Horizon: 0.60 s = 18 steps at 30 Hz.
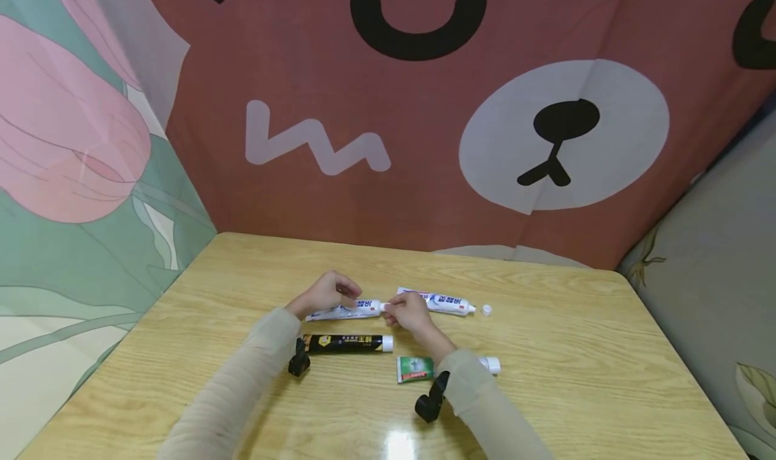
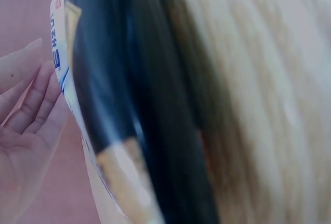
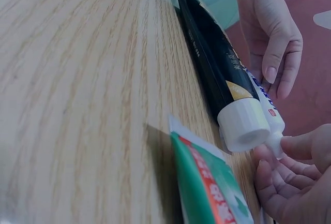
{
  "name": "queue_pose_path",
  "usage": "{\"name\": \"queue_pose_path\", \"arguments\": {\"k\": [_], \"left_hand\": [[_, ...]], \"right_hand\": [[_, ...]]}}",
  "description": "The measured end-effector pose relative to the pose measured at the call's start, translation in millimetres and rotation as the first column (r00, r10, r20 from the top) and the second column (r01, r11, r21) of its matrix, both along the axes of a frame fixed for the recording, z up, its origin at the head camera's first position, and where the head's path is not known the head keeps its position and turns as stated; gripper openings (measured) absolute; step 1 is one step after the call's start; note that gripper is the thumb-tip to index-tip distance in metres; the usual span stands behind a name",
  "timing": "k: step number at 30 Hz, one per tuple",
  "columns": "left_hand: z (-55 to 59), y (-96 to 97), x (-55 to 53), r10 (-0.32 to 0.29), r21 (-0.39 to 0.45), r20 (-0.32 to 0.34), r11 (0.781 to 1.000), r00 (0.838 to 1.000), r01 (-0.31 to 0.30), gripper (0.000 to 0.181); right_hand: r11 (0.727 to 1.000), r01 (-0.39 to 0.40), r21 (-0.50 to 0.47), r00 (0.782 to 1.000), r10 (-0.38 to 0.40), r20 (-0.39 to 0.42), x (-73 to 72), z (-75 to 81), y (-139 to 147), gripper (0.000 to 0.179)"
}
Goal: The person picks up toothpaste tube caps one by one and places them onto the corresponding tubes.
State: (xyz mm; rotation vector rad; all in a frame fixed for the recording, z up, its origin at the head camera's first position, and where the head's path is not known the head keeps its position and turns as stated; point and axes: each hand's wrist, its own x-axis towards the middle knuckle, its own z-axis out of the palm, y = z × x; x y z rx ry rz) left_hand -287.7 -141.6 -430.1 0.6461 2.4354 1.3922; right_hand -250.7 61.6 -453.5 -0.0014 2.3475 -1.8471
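A white toothpaste tube with blue lettering [image 1: 367, 305] lies at the back of the group, its narrow end to the right. My right hand [image 1: 413, 313] pinches that narrow white end between thumb and fingers, as the right wrist view shows too. Over the tube's left part is my left hand [image 1: 330, 291]; its fingers [image 2: 39, 97] are fairly straight and come right up to the tube's side. Behind my right hand lies a second white toothpaste tube [image 1: 448, 303] with its nozzle bare, and a small white cap [image 1: 487, 310] sits just beyond it.
Nearer me lies a black toothpaste tube [image 1: 351, 343] with a white cap. A green toothpaste tube [image 1: 415, 369] lies partly hidden under my right forearm. The wooden table [image 1: 582, 379] ends at a printed bear curtain [image 1: 424, 197] behind.
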Motion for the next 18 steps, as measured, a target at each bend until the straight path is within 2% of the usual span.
{"name": "queue_pose_path", "arguments": {"k": [5,7,12,13,18], "left_hand": [[0.9,-0.2,0.3,0.034,0.003,0.008,0.999,0.999,-0.034,0.025],[5.7,0.5,3.9,0.039,0.017,0.015,0.999,0.999,-0.039,0.026],[6.9,0.8,6.7,0.032,0.069,0.022,0.997,0.999,-0.033,0.029],[2.7,0.8,4.3,0.027,0.081,0.017,0.996,0.999,-0.028,0.029],[2.4,7.2,5.6,0.002,0.120,0.012,0.993,1.000,-0.003,0.029]], "right_hand": [[0.999,-0.010,0.036,1.000,0.009,0.019,1.3,2.4,1,0.014],[0.999,-0.013,0.038,1.000,0.012,0.023,2.0,3.2,1,0.014],[0.999,-0.016,0.030,1.000,0.016,0.017,5.0,6.6,5,0.017],[0.999,-0.017,0.030,1.000,0.017,0.011,5.9,7.5,7,0.018],[0.999,0.003,0.035,1.000,-0.003,-0.004,8.6,12.8,15,0.019]]}}
